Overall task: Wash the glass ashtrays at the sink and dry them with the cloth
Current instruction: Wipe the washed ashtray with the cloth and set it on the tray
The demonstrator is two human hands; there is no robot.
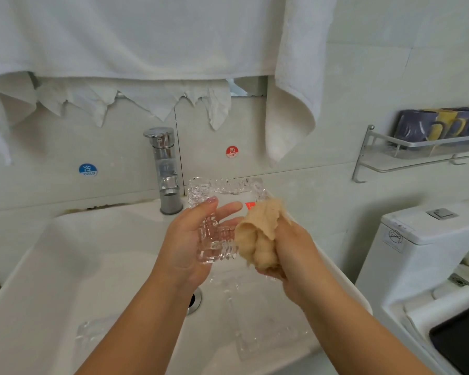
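Over the white sink [65, 266] my left hand [184, 244] holds a small clear glass ashtray [214, 242], fingers curled round its far side. My right hand [290, 255] grips a bunched beige cloth [257, 236] and presses it against the ashtray's right edge. A larger square glass ashtray [225, 189] with a red label stands on the sink's back ledge behind the hands. Another glass ashtray [266, 328] lies in the basin under my right forearm, and a fainter glass piece [92, 334] lies at the basin's lower left.
A chrome tap [166, 169] stands at the sink's back, left of the large ashtray. White towels [146, 36] hang above. The drain [195, 300] shows between my arms. A toilet tank [423, 239] is to the right, with a wall shelf of mugs [431, 128].
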